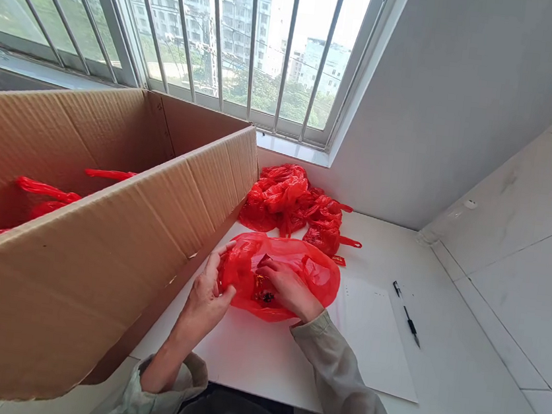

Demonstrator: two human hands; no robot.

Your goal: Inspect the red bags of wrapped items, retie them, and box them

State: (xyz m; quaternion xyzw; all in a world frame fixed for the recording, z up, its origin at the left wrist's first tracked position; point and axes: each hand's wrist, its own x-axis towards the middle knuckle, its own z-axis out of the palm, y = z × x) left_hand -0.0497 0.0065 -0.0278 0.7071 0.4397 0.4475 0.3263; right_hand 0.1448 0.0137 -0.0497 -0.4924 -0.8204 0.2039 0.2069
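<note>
A red plastic bag [316, 271] lies open on the white counter [459, 387], ballooned with air. My left hand [206, 295] pinches its left rim, fingers closed on the plastic. My right hand [287, 288] reaches inside the bag's mouth, fingers curled around a small dark and red item that I cannot make out. Both sleeves are pale grey-green.
A big open cardboard box [116, 248] stands at the left, holding several red bags [42, 197]. A heap of knotted red bags [296, 206] lies behind by the barred window. A white sheet [375, 338] and a black pen [407, 314] lie to the right.
</note>
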